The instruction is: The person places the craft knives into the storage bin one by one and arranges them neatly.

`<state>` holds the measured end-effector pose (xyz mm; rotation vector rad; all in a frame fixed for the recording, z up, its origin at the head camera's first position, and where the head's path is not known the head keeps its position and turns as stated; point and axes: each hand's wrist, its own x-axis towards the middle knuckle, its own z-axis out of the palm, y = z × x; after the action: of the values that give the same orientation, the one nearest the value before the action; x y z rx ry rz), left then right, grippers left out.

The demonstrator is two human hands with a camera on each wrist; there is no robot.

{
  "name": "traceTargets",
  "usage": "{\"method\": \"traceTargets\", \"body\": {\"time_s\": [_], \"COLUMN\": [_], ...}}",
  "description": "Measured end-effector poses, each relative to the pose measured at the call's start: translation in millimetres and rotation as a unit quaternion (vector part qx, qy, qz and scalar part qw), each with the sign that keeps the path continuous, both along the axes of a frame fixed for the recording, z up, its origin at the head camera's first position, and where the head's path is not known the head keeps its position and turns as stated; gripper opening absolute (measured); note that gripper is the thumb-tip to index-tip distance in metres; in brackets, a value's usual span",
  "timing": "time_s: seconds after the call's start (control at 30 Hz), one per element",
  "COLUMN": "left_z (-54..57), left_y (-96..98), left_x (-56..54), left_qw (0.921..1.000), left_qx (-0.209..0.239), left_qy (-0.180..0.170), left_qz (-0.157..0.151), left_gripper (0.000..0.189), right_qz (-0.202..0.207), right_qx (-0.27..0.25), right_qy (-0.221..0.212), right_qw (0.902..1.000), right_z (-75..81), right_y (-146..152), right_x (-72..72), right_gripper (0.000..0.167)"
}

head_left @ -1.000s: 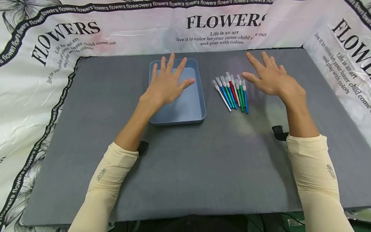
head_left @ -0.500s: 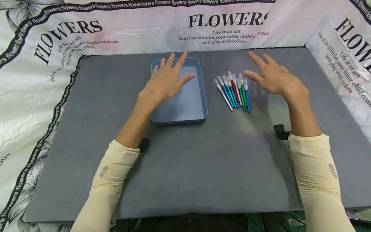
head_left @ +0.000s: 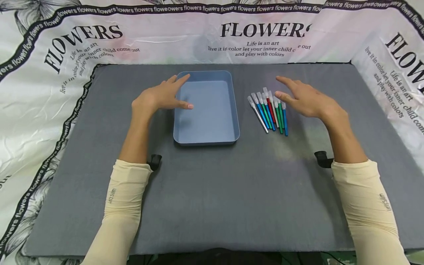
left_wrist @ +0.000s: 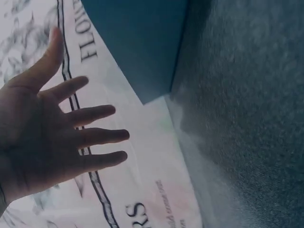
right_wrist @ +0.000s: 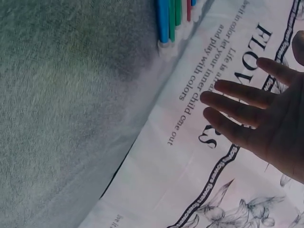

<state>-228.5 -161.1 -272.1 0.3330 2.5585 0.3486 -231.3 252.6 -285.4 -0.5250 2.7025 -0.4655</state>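
Observation:
My left hand [head_left: 162, 95] hovers at the left rim of a shallow blue tray [head_left: 208, 114], thumb and index finger reaching over its edge. In the left wrist view this hand [left_wrist: 61, 118] has its fingers spread, with nothing in them, beside the tray's side wall [left_wrist: 142, 42]. Just right of a row of capped markers [head_left: 269, 110], my right hand [head_left: 308, 97] is held with fingers extended. The markers are blue, green, red and silver, lying side by side with their caps pointing away from me. The right wrist view shows the right hand [right_wrist: 261, 109] bare and some markers [right_wrist: 173, 21] beyond it.
A grey cloth-covered table [head_left: 232, 198] lies under everything. Around its back and sides runs a white sheet [head_left: 172, 40] printed with "FLOWERS" lettering. Black wrist mounts [head_left: 322, 159] stick out by both cream sleeves [head_left: 361, 195].
My left hand has moved left from over the tray to its left edge and turned. The right hand stays near the markers, its fingers closer together. The whole head view has shifted slightly.

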Motion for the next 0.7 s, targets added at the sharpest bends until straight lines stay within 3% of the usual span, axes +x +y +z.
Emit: {"method": "traceTargets", "body": {"time_s": [0.2, 0.37, 0.57, 0.7], "left_z": [-3.1, -11.7, -23.3, -23.2], "left_y": [-18.8, -25.6, -21.3, -19.1], "left_x": [-11.3, -15.4, -19.0, -22.5], "left_qw": [0.9968, 0.9922, 0.9881, 0.9873], "left_qx": [-0.055, -0.096, -0.119, -0.124], "left_qy": [-0.058, -0.078, -0.095, -0.099], "left_qz": [-0.008, -0.012, -0.014, -0.011], "left_gripper": [0.125, 0.138, 0.139, 0.14], "right_qz": [-0.001, 0.006, -0.01, -0.003], "right_qx": [-0.018, -0.027, -0.048, -0.051], "right_qy": [0.041, 0.049, 0.073, 0.095], "right_qw": [0.999, 0.9984, 0.9961, 0.9942], "right_z": [-6.5, -10.9, -0.4, 9.3], "right_y": [-8.9, -12.0, -9.2, -14.1], "right_x": [4.5, 4.1, -0.4, -7.4], "right_gripper": [0.073, 0.071, 0.067, 0.065]}}
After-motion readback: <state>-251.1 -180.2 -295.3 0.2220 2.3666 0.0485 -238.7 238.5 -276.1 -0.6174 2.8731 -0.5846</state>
